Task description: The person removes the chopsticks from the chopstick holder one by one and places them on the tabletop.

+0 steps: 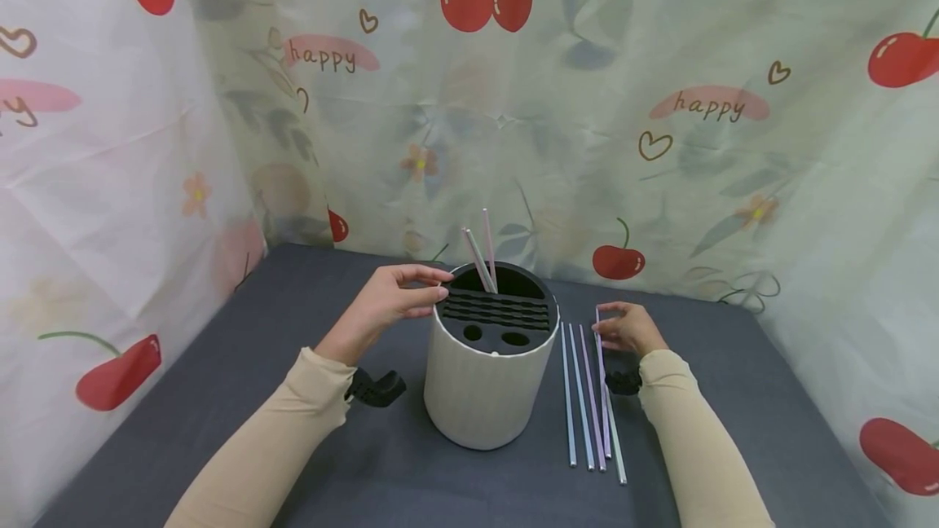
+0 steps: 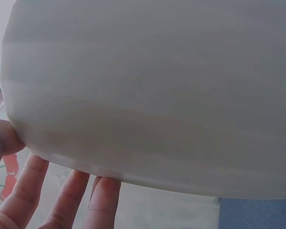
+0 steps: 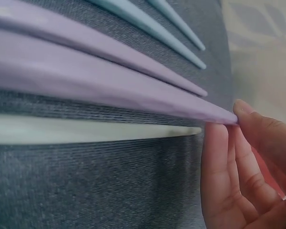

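A ribbed white utensil holder (image 1: pixel 480 398) with a black slotted top (image 1: pixel 499 312) stands upright on the table. My left hand (image 1: pixel 392 300) touches its left rim; in the left wrist view extended fingers (image 2: pixel 69 198) rest their tips against the white wall (image 2: pixel 148 105). To the right of the holder, my right hand (image 1: pixel 632 327) pinches the far, thin end of a purple chopstick (image 3: pixel 157 104) between thumb and fingers. Beside it lie another purple chopstick (image 1: pixel 590 385), two blue chopsticks (image 3: pixel 148 24) and a pale whitish chopstick (image 3: pixel 86 130). Chopsticks (image 1: pixel 480 263) also lean inside the holder's rear opening.
A dark grey cloth (image 1: pixel 352 463) covers the table. Printed curtains (image 1: pixel 506 121) with cherries hang behind the table and along both sides. Black straps with mounts (image 1: pixel 377 389) sit at both wrists, the left one close to the holder's side.
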Tool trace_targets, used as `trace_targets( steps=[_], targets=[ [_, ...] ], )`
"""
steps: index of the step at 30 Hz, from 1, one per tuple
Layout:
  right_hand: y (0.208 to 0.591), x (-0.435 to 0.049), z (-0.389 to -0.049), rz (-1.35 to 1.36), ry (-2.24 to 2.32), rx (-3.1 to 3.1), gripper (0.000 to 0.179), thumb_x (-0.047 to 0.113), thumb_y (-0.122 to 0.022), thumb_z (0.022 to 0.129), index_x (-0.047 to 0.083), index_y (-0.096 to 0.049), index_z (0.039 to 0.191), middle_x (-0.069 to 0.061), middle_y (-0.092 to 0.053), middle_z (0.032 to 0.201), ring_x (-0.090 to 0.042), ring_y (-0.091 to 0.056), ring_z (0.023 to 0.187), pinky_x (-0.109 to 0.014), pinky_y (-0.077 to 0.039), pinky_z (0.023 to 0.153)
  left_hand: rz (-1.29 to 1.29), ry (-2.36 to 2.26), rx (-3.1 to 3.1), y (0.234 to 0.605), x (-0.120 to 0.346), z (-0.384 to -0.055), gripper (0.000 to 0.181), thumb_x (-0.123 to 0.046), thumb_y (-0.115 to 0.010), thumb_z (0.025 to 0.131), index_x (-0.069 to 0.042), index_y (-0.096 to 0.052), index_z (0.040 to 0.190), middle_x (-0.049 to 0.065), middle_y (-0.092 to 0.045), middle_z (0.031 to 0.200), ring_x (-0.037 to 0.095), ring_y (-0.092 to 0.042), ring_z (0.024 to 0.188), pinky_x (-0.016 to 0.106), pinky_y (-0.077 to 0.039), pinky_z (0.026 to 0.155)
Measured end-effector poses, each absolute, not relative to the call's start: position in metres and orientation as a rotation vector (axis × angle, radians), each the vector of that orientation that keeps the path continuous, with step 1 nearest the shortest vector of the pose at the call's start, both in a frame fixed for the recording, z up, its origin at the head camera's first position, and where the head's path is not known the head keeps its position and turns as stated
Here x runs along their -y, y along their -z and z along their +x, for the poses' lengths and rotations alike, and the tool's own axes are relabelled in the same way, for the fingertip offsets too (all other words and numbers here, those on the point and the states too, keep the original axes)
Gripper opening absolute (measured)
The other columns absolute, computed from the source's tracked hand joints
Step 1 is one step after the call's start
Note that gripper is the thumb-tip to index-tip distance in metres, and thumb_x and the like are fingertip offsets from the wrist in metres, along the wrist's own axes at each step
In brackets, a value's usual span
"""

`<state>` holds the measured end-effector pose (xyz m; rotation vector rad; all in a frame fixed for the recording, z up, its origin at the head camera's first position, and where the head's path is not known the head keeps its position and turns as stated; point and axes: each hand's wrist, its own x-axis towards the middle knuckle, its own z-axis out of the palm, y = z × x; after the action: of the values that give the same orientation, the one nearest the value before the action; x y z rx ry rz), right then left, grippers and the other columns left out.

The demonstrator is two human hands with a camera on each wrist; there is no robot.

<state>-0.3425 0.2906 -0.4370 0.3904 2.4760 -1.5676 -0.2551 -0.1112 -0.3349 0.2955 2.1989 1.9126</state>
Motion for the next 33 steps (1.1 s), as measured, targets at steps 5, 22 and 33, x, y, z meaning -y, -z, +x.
trace_targets(
  steps=[5, 22, 33],
  targets=[
    [0.440, -0.289, -0.342, 0.361, 1.532, -2.513, 0.051, -0.001, -0.067, 0.088, -0.005, -0.049, 0.136, -0.013, -0.066, 0.094, -0.012, -0.064, 0.071, -0.030, -0.060, 0.068, 0.280, -1.913, -2.195, 0.335, 0.111, -0.255, 0.037, -0.023, -0.074, 0.087, -0.013, -0.067, 0.122, 0.007, -0.063, 0.126, 0.017, -0.063, 0.110, 0.038, -0.054, 0.094],
    [0.452, -0.288, -0.350, 0.267, 1.312, -2.627, 0.050, 0.005, -0.073, 0.084, -0.006, -0.056, 0.130, -0.026, -0.064, 0.117, -0.019, -0.064, 0.087, -0.049, -0.050, 0.096, 0.284, -1.915, -2.194, 0.335, 0.111, -0.256, 0.036, -0.022, -0.074, 0.087, -0.012, -0.068, 0.122, 0.007, -0.064, 0.126, 0.018, -0.063, 0.110, 0.037, -0.054, 0.093],
    [0.459, -0.286, -0.354, 0.331, 1.235, -2.655, 0.045, 0.007, -0.074, 0.084, -0.002, -0.061, 0.127, -0.021, -0.067, 0.111, -0.021, -0.062, 0.088, -0.041, -0.055, 0.087, 0.258, -1.911, -2.194, 0.335, 0.111, -0.257, 0.035, -0.021, -0.073, 0.088, -0.013, -0.068, 0.122, 0.006, -0.064, 0.128, 0.018, -0.063, 0.112, 0.037, -0.055, 0.092]
  ],
)
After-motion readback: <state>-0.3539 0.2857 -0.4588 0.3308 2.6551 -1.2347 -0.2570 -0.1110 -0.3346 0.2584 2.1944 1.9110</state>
